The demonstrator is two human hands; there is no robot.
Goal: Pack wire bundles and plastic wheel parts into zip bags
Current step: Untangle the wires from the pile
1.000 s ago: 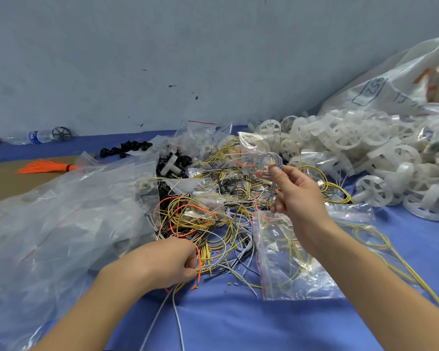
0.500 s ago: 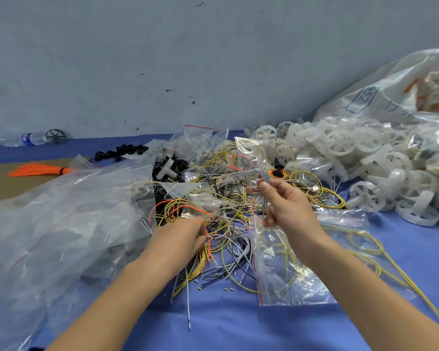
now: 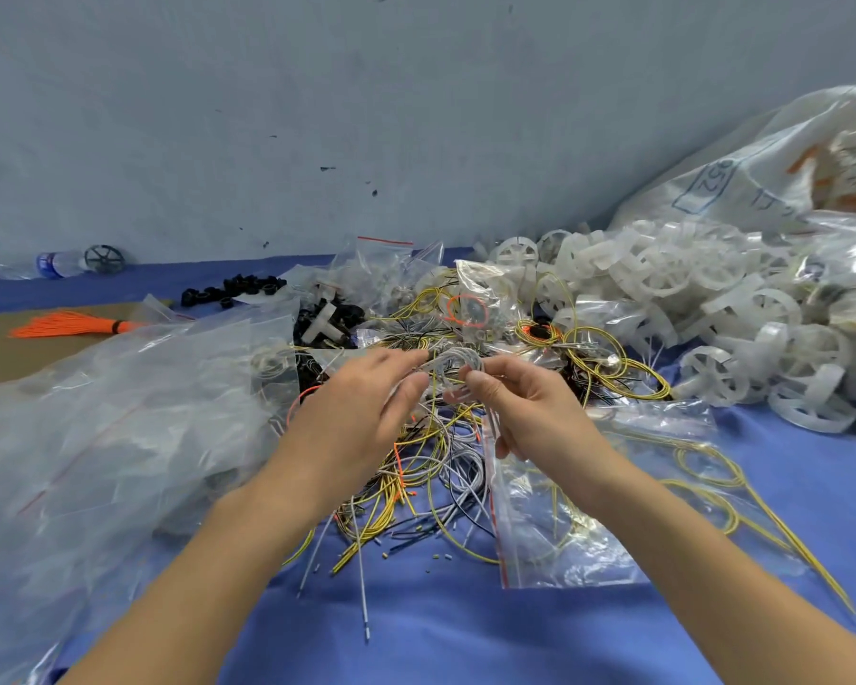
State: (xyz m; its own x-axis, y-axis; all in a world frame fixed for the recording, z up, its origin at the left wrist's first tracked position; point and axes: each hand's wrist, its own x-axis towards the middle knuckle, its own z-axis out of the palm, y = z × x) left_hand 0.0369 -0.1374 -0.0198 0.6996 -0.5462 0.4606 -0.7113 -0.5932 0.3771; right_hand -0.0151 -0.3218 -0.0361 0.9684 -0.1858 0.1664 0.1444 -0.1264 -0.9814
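I see a small coil of grey-white wire [image 3: 453,368] raised over the tangled heap of yellow, grey and black wires [image 3: 431,467] on the blue desk [image 3: 465,635]. My right hand [image 3: 530,412] has its grip pinched on the coil; my left hand [image 3: 362,412] meets it with blurred fingertips, so I cannot tell how it holds. A clear zip bag with a red seal [image 3: 554,531] lies beneath my right wrist, partly hidden. White plastic wheels [image 3: 712,299] pile up at right.

Pale grey-blue wall [image 3: 317,101] behind, scuffed with small dark marks. Blue cloth [image 3: 441,635] spread over the work surface, bare brown board [image 3: 1,348] showing at far left. Soft, even light, no hard shadows.
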